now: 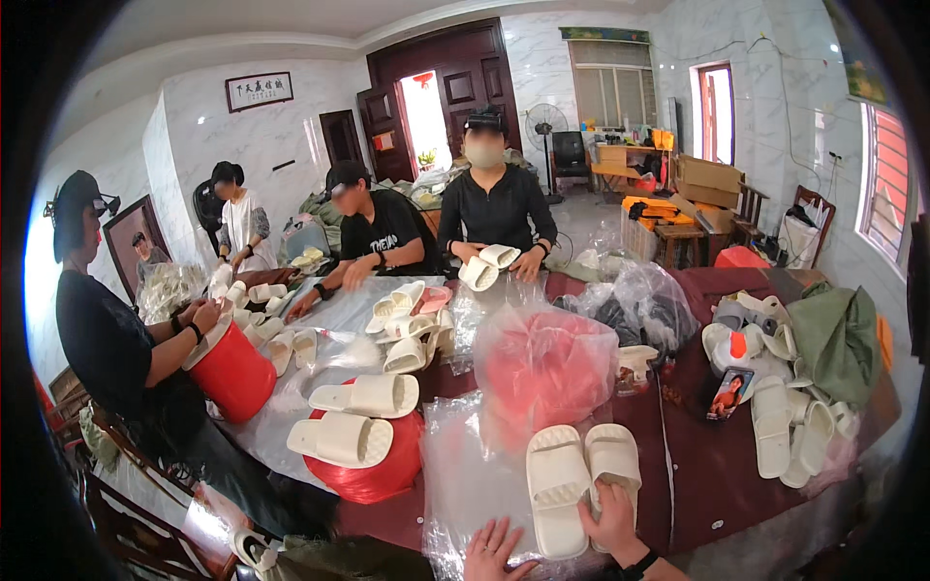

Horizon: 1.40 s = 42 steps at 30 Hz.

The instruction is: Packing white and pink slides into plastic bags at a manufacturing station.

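Observation:
In front of me lies a pair of cream slippers side by side, the left slipper (pixel 559 484) and the right slipper (pixel 614 455), toes pointing away. My right hand (pixel 612 520) is on the heel part of the right slipper, fingers on its footbed and thumb toward the left slipper. My left hand (pixel 494 554) is spread, palm down, over a clear plastic bag (pixel 453 455) left of the pair. It holds nothing. Another cream pair, with an upper slipper (pixel 373 395) and a lower slipper (pixel 339 441), rests on a red bag-wrapped bundle (pixel 373 479).
A pink bundle in clear plastic (pixel 542 363) stands beyond my slippers. To the right are a propped phone (pixel 729 392), more slippers (pixel 772 426) and a green cloth (pixel 835 339). Several people work around the table; one beside a red bucket (pixel 232 373), another opposite with slippers (pixel 484 266).

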Motion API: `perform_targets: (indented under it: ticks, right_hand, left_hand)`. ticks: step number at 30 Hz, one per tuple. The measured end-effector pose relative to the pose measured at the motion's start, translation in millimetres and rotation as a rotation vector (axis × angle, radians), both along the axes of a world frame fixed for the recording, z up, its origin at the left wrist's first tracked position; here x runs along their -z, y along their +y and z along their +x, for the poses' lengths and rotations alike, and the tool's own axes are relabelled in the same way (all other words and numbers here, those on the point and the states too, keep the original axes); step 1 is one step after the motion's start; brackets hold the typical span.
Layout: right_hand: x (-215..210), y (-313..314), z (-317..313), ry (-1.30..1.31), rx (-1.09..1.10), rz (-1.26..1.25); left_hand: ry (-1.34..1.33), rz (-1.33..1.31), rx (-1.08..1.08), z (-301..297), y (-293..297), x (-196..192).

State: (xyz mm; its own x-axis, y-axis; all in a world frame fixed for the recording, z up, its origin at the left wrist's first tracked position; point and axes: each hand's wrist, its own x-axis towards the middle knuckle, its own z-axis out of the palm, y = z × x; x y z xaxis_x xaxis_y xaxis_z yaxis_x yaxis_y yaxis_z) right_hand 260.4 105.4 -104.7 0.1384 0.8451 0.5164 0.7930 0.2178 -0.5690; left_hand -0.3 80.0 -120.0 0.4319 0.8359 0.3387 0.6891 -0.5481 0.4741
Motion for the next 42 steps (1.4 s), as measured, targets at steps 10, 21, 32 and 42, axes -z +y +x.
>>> perform_targets:
  ticks: [10,21,32,42]
  right_hand:
    - [-1,-1,-4,-0.025,0.013,0.049]
    - [-4,-3,-3,-0.047,0.014,0.066]
    - [-2,-4,-3,-0.059,0.006,0.132]
    - [8,2,0,-0.082,0.028,0.142]
  left_hand:
    - [-0.025,0.010,0.003,-1,-3,0]
    - [-0.031,0.058,0.007,-2,-1,4]
    - [-0.060,0.085,0.011,-1,-5,2]
    - [-0.054,0.089,0.011,-1,-2,5]
